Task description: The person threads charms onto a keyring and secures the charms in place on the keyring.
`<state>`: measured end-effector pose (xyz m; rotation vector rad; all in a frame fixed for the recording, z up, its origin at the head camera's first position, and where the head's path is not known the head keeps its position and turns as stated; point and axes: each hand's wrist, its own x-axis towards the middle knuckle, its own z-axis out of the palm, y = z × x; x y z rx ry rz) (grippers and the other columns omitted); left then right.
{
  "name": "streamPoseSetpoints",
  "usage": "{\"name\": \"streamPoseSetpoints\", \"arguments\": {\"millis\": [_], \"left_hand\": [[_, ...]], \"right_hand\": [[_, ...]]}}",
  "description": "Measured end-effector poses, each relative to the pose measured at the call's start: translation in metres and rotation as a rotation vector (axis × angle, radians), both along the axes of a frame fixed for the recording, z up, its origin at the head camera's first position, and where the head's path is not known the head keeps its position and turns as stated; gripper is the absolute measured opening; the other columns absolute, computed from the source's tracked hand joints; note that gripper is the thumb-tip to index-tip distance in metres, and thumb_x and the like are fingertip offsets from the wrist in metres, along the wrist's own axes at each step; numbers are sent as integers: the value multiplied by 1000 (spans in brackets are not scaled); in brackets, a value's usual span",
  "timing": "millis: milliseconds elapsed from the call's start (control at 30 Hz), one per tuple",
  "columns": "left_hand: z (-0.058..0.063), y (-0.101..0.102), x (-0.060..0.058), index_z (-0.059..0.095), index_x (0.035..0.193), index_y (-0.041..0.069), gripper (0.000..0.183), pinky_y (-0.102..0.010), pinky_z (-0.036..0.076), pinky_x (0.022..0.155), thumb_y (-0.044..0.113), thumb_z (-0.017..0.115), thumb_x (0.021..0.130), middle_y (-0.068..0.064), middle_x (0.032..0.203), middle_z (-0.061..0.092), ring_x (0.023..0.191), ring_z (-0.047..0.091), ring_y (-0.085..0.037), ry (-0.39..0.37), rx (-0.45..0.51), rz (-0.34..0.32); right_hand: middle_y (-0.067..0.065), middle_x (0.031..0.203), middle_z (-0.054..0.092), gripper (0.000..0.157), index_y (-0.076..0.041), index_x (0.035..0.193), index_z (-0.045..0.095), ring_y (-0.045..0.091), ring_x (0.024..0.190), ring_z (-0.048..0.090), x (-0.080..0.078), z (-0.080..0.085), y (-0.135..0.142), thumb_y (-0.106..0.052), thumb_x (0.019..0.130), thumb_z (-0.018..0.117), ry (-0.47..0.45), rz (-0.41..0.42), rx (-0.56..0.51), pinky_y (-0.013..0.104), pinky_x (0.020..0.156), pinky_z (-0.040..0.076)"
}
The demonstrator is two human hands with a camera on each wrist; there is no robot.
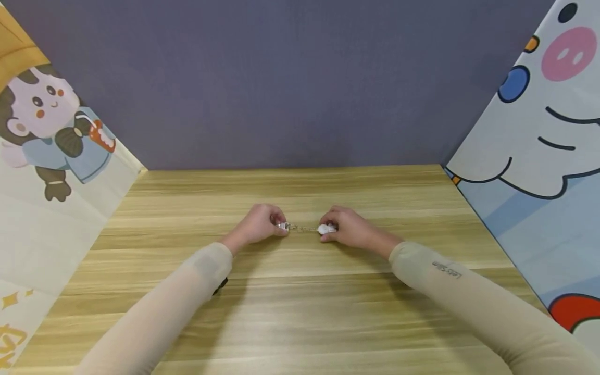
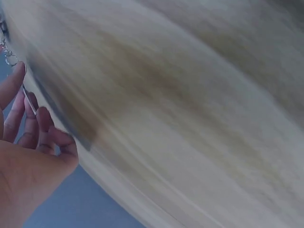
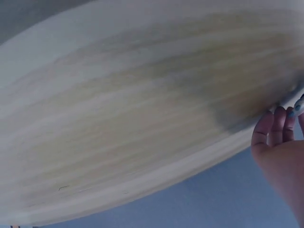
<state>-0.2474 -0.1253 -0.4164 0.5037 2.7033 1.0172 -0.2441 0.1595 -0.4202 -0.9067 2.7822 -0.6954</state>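
A keychain is stretched between my two hands just above or on the wooden table, its thin metal chain (image 1: 307, 228) nearly straight from left to right. My left hand (image 1: 257, 225) pinches the shiny, flat end piece (image 1: 283, 226). In the left wrist view a small metal ring (image 2: 11, 59) shows beside the thumb, and the piece's thin edge (image 2: 29, 100) lies against the fingers. At the other end my right hand (image 1: 352, 227) pinches a small white charm (image 1: 324, 229). Blue spots show on the charm (image 3: 299, 107) in the right wrist view, where the frame cuts it off.
The light wooden table (image 1: 300, 302) ends at a grey-purple panel (image 1: 295, 88) at the back. Cartoon-printed panels stand at the left (image 1: 61, 219) and right (image 1: 506, 151). A small dark object (image 1: 220, 286) shows beside the left sleeve.
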Motion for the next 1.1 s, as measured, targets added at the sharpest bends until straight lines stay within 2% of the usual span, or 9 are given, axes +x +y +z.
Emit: {"name": "streamPoseSetpoints", "arguments": {"millis": [167, 367, 667, 800, 900, 967, 1100], "left_hand": [[-4, -3, 0, 78, 101, 9, 16, -27, 52, 79, 15, 87, 89, -2, 92, 74, 85, 63, -12, -35, -1, -22], [-6, -4, 0, 80, 103, 10, 15, -30, 55, 83, 17, 86, 91, -2, 96, 77, 89, 67, -13, -53, 1, -32], [-3, -4, 1, 79, 109, 9, 24, -39, 57, 95, 19, 88, 89, -5, 106, 77, 99, 68, -18, -87, -6, -32], [2, -3, 0, 77, 115, 8, 33, -43, 56, 100, 20, 89, 87, -7, 114, 77, 104, 69, -23, -89, -29, -51], [10, -3, 0, 74, 123, 7, 42, -50, 52, 110, 23, 89, 87, -12, 128, 74, 120, 66, -31, -62, -50, -59], [17, -2, 0, 72, 130, 7, 49, -56, 46, 117, 25, 88, 88, -15, 140, 69, 134, 60, -38, -32, -66, -47], [35, 1, 1, 63, 146, 13, 58, -74, 26, 124, 38, 79, 97, -14, 158, 57, 151, 46, -43, 62, -142, -6]], "right_hand": [[5, 113, 69, 42, -12, 122, 77, 15, 98, 63, 1, -6, -1, -34, 89, 88, 7, 0, -2, 33, 87, 55], [5, 113, 69, 43, -12, 122, 77, 16, 99, 64, -1, -9, 0, -35, 88, 89, 16, -4, -21, 34, 88, 57], [6, 116, 69, 52, -7, 129, 73, 18, 103, 66, -4, -9, 1, -35, 87, 89, -17, 2, -16, 38, 93, 58], [9, 118, 68, 60, -4, 134, 70, 23, 108, 69, -6, -4, 2, -37, 87, 89, -23, 1, -15, 42, 96, 59], [12, 125, 66, 65, -4, 140, 66, 29, 115, 68, -7, 2, 4, -38, 89, 88, -33, -18, -9, 48, 101, 58], [16, 133, 63, 70, -3, 145, 61, 34, 122, 66, -7, 8, 5, -39, 91, 85, -51, -29, -3, 52, 105, 56], [25, 156, 46, 78, -5, 158, 47, 44, 142, 52, -8, 22, 9, -45, 98, 77, -106, -60, 30, 62, 118, 45]]}}
